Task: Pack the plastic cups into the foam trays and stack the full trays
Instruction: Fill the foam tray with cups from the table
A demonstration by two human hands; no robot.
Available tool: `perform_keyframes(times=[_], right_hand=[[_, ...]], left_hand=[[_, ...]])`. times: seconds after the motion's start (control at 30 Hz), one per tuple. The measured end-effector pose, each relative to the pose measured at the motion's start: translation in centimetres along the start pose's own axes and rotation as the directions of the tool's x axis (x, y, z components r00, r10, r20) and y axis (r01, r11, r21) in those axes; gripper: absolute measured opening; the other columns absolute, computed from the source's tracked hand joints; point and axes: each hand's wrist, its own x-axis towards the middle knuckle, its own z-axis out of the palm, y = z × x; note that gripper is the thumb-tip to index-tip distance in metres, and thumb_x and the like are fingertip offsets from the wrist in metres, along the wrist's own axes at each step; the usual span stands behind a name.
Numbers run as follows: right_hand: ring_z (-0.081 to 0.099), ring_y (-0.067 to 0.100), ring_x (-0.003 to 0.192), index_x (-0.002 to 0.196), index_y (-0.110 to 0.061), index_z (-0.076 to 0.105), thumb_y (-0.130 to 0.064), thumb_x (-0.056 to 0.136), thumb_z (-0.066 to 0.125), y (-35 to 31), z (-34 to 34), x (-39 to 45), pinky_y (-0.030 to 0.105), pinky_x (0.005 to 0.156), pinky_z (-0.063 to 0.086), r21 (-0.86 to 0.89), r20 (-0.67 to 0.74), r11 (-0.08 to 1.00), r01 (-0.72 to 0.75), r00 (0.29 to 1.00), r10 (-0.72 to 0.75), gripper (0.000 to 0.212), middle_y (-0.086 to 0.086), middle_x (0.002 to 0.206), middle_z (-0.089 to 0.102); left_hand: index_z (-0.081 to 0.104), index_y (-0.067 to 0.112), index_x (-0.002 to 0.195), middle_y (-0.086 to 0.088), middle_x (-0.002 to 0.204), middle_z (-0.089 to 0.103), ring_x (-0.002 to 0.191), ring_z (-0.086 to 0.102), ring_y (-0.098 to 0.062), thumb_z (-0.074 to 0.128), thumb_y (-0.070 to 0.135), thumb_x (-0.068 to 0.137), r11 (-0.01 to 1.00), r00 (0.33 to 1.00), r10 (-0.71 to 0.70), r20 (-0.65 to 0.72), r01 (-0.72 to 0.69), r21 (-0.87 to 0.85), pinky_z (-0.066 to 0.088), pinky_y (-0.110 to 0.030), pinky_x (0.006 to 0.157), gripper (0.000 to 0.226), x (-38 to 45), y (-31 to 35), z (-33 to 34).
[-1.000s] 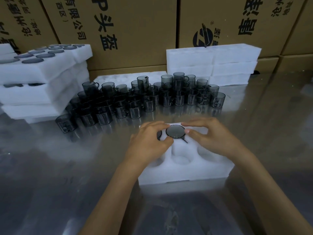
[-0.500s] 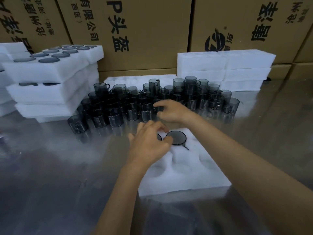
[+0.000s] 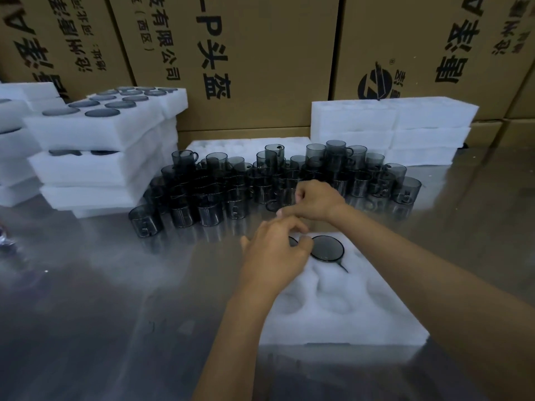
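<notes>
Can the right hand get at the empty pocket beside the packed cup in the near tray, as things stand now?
Probably yes. The right hand is up at the loose cups; the pocket to the right of the packed cup lies open, and the left hand sits on the other side.

Two bare forearms reach in from the lower edge, both uncovered along all that shows, with no sleeve on either. The left hand (image 3: 272,256) and right hand (image 3: 314,201) wear no gloves, rings or wristbands.
</notes>
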Motion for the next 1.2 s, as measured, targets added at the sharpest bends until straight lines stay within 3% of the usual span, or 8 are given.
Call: perform_keyframes(times=[0.03,0.13,0.23,0.33,0.43,0.7,0.87,1.2], right_hand=[[0.056,0.016,0.076,0.077,-0.019,0.051,-0.041,0.073,0.085,0.5,-0.5,-0.7,0.032,0.069,0.044,0.087,-0.041,0.996,0.024,0.999,-0.02,0.041,-0.003,0.078,0.06],[0.048,0.016,0.071,0.087,-0.013,0.048,-0.017,0.072,0.087,2.1,-2.6,-3.1,0.033,0.07,0.04,0.351,-0.104,0.924,0.152,0.987,-0.123,0.042,0.003,0.08,0.057],[0.053,0.01,0.07,0.104,-0.014,0.041,-0.003,0.075,0.084,3.1,-4.7,-6.4,0.024,0.073,0.045,0.458,-0.089,0.858,0.232,0.972,-0.215,0.053,0.008,0.096,0.066],[0.06,0.001,0.076,0.117,-0.01,0.038,0.007,0.077,0.08,3.6,-5.8,-9.5,0.011,0.074,0.049,0.541,-0.053,0.81,0.227,0.97,-0.236,0.06,0.005,0.106,0.071],[0.063,0.01,0.09,0.121,-0.008,0.045,0.012,0.078,0.076,4.4,-6.4,-11.9,0.027,0.089,0.052,0.574,-0.01,0.79,0.215,0.967,-0.256,0.057,0.007,0.109,0.071],[0.061,0.023,0.126,0.133,-0.01,0.061,0.013,0.086,0.048,8.5,-5.3,-15.0,0.04,0.112,0.041,0.87,-0.112,0.458,0.185,0.977,-0.181,0.054,0.01,0.127,0.069],[0.061,0.014,0.125,0.128,-0.019,0.069,0.003,0.094,0.056,10.1,-4.7,-14.9,0.039,0.115,0.037,0.822,-0.163,0.528,0.216,0.976,-0.144,0.043,0.001,0.125,0.071],[0.06,0.009,0.125,0.128,-0.017,0.068,0.001,0.098,0.053,10.6,-4.2,-14.6,0.039,0.117,0.037,0.83,-0.147,0.537,0.155,0.987,-0.058,0.039,-0.004,0.124,0.071]], left_hand=[[0.066,0.035,0.109,0.019,0.119,0.062,0.106,0.055,-0.002,0.056,0.03,0.093,1.0,0.999,-0.007,-0.041,0.006,-0.019,0.029,-0.023,0.111,0.019,0.0,0.1,-0.2],[0.061,0.03,0.117,0.013,0.119,0.06,0.112,0.056,-0.011,0.056,0.022,0.093,0.996,0.98,-0.031,-0.197,0.015,-0.084,0.044,-0.038,0.1,0.026,0.0,0.4,-0.8],[0.051,0.028,0.137,0.012,0.123,0.057,0.111,0.056,-0.009,0.051,0.013,0.097,0.979,0.96,-0.012,-0.278,-0.046,-0.199,0.04,-0.023,0.085,0.042,0.0,0.7,-0.4],[0.041,0.034,0.147,0.017,0.135,0.055,0.117,0.055,-0.002,0.049,0.009,0.1,0.944,0.978,0.076,-0.194,-0.133,-0.302,0.04,-0.01,0.083,0.054,-0.1,1.1,0.3],[0.041,0.042,0.146,0.022,0.134,0.057,0.124,0.053,0.003,0.059,0.009,0.098,0.897,0.977,0.207,-0.047,-0.209,-0.389,0.046,-0.014,0.095,0.061,-0.4,1.7,1.1],[0.05,0.044,0.139,0.021,0.119,0.064,0.111,0.055,0.007,0.079,0.04,0.081,0.95,0.961,0.253,-0.109,-0.268,-0.158,0.039,0.0,0.087,0.065,-1.6,3.7,3.4],[0.047,0.045,0.14,0.012,0.123,0.066,0.12,0.055,-0.013,0.076,0.044,0.083,0.968,0.964,0.252,-0.087,-0.249,0.042,0.049,-0.035,0.096,0.064,-1.8,4.0,4.5],[0.051,0.033,0.135,0.004,0.12,0.068,0.12,0.049,-0.025,0.071,0.056,0.082,0.938,0.957,0.273,-0.103,-0.24,0.25,0.041,-0.032,0.09,0.062,-1.3,4.7,5.8]])
